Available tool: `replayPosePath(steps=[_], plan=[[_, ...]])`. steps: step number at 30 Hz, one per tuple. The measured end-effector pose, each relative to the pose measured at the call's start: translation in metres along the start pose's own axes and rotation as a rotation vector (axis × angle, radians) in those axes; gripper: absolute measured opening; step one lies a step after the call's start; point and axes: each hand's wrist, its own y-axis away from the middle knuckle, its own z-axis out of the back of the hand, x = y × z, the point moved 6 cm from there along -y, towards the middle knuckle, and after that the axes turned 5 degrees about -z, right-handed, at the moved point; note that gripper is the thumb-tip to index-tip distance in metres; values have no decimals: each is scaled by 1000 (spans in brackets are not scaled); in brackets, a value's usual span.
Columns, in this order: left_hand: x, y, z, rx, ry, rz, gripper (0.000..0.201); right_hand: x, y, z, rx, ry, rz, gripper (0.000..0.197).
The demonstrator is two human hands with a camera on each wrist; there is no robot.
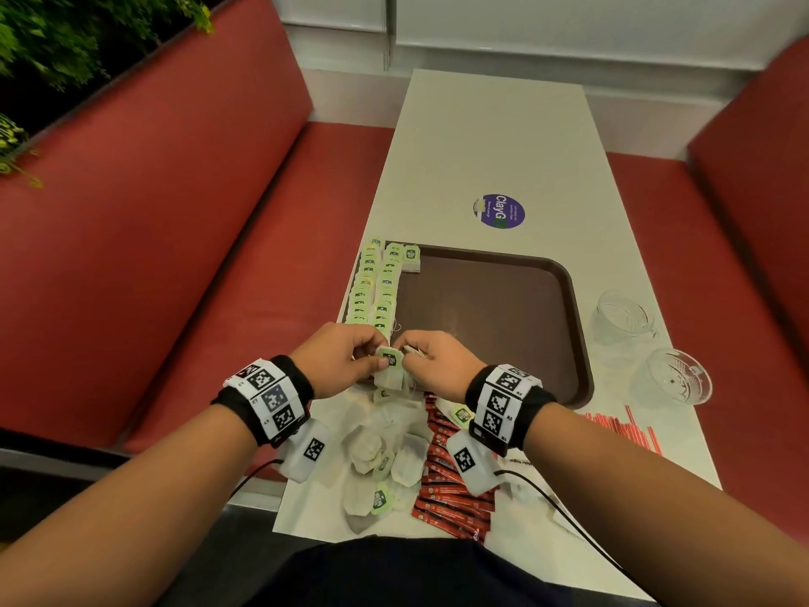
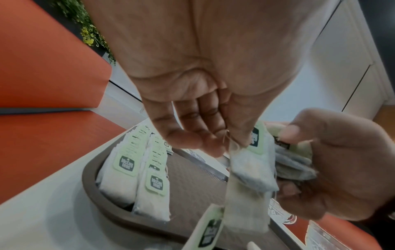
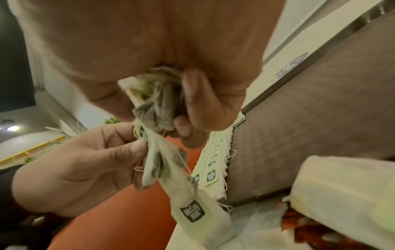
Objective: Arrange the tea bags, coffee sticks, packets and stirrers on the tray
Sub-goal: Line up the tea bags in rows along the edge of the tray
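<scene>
My left hand (image 1: 375, 354) pinches one tea bag (image 1: 389, 369) by its green tag, just over the near left corner of the brown tray (image 1: 573, 326). In the left wrist view that tea bag (image 2: 252, 167) hangs from the thumb and fingers. Close beside it my right hand (image 1: 409, 357) grips a crumpled bunch of tea bags (image 3: 158, 104). Another bag (image 3: 192, 213) dangles below the bunch. Two neat rows of tea bags (image 1: 374, 286) lie along the tray's left side. Loose tea bags (image 1: 381, 457), red coffee sticks (image 1: 446, 488) and red-and-white stirrers (image 1: 626, 427) lie on the table near me.
Two glass cups (image 1: 621, 317) (image 1: 674, 383) stand right of the tray. A purple sticker (image 1: 499, 211) marks the white table (image 1: 490, 138) beyond it. Red bench seats (image 1: 197, 238) flank the table on both sides. Most of the tray's floor is bare.
</scene>
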Motion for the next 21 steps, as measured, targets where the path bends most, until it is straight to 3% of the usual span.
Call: replayPosePath(steps=[7,16,21], plan=[[-6,-5,7,-43,123,16,7,-2,0,2,-5,138,28,10],[-6,-23,27,-180,102,-24,3,-15,-6,15,-27,98,-37,16],[-2,-60,44,-263,105,65,2,-31,-7,21,-57,112,-85,28]])
